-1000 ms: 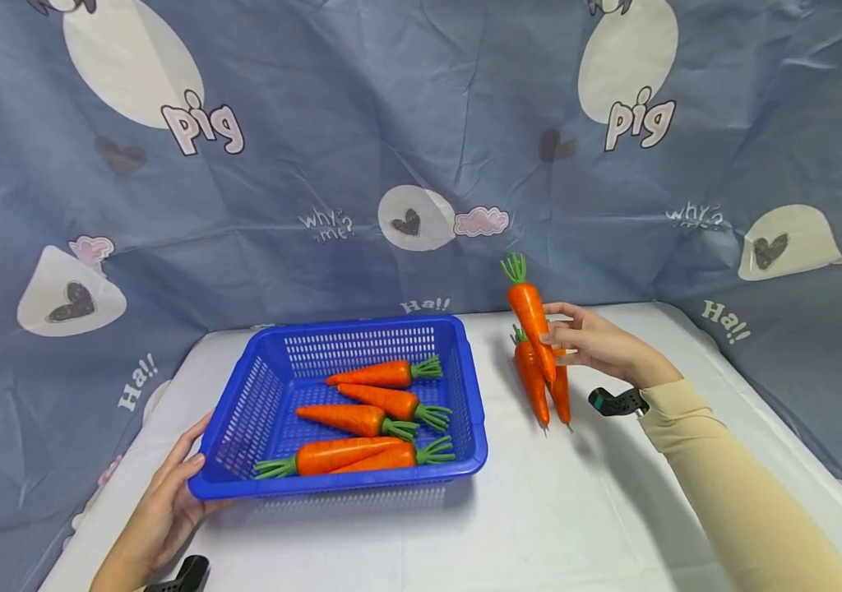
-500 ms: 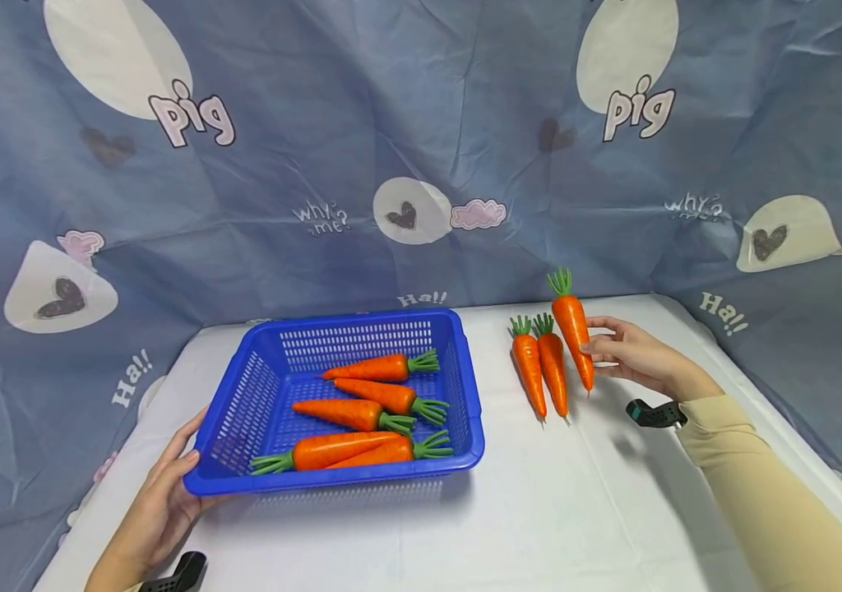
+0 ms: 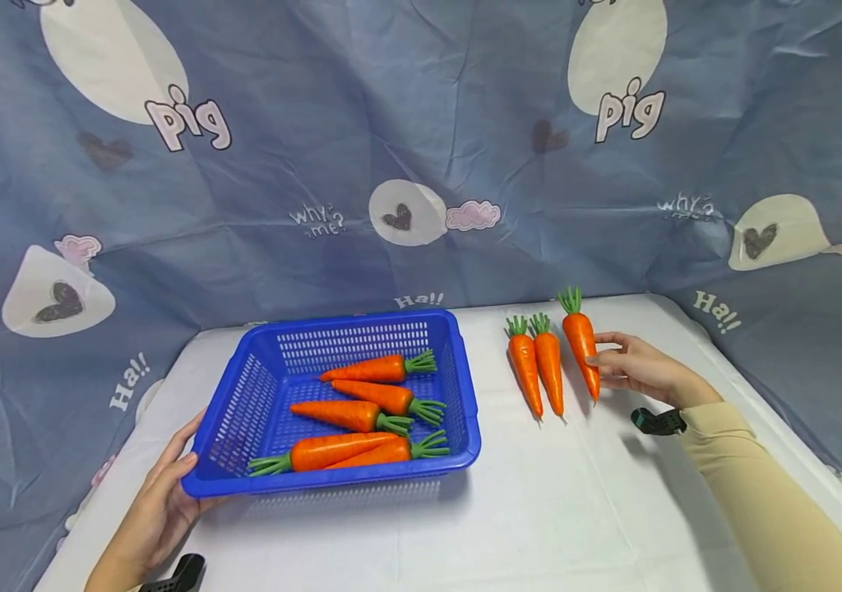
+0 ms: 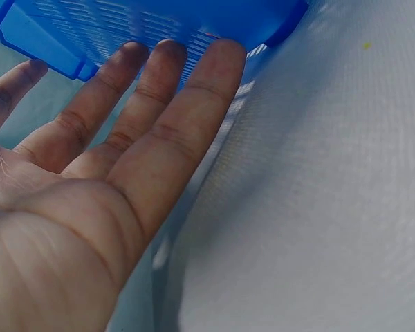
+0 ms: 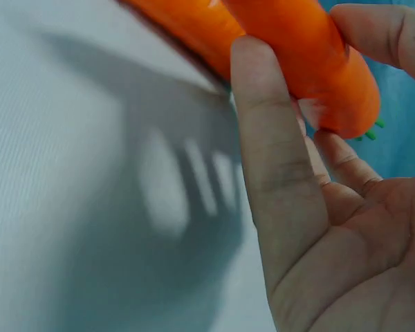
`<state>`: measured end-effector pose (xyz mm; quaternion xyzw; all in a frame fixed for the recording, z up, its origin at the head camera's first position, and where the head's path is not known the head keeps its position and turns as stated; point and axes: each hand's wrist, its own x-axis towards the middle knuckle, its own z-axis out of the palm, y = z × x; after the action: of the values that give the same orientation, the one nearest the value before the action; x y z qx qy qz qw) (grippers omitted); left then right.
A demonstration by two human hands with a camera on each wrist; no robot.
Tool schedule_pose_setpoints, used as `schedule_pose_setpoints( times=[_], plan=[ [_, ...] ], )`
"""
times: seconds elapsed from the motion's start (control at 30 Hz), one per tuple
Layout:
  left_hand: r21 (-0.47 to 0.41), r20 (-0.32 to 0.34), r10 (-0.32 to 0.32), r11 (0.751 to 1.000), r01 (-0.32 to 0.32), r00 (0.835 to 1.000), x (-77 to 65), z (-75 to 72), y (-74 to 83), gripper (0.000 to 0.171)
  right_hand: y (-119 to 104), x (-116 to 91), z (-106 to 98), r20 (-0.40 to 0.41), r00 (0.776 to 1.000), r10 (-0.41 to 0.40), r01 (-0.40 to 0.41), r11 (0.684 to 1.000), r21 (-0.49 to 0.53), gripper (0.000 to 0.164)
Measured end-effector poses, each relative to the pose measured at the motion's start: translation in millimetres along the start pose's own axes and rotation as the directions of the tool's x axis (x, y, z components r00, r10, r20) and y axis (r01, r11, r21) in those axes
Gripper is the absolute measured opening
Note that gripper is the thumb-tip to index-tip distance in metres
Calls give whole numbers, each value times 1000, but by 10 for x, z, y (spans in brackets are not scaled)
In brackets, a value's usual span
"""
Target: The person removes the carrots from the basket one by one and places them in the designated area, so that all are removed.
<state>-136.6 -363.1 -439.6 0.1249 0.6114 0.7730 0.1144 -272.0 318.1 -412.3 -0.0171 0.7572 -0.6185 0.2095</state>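
My right hand (image 3: 639, 368) pinches an orange carrot (image 3: 580, 345) between thumb and fingers, its green top pointing to the back. In the right wrist view, the fingertips touch both sides of the same carrot (image 5: 301, 59). Two more carrots, a left one (image 3: 525, 367) and a right one (image 3: 550, 372), lie side by side on the table, left of the held carrot. My left hand (image 3: 158, 501) touches the near left corner of a blue plastic basket (image 3: 469, 403). Its fingers (image 4: 187, 131) lie fairly straight against the basket in the left wrist view. Several carrots (image 3: 343, 413) lie inside the basket.
White cloth (image 3: 525, 518) covers the table. A blue patterned curtain (image 3: 391, 123) hangs behind the table and along both sides. The basket takes up the table's left half.
My right hand has carried the carrot to the right and lowered it beside the two other carrots. The left hand stays at the basket's corner.
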Motion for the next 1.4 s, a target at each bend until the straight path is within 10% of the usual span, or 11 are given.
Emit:
schedule_pose_setpoints(
  times=[0.9,1.4],
  plan=[
    [-90,72,37,995,-30,997,47,-43,-59,56,54,48,75,-15,986,165,-165,982,-91,74],
    [19,-37,-5,1000,6,999,22,-7,-51,55,58,106,-33,65,975,212,-212,977,-10,60]
  ],
)
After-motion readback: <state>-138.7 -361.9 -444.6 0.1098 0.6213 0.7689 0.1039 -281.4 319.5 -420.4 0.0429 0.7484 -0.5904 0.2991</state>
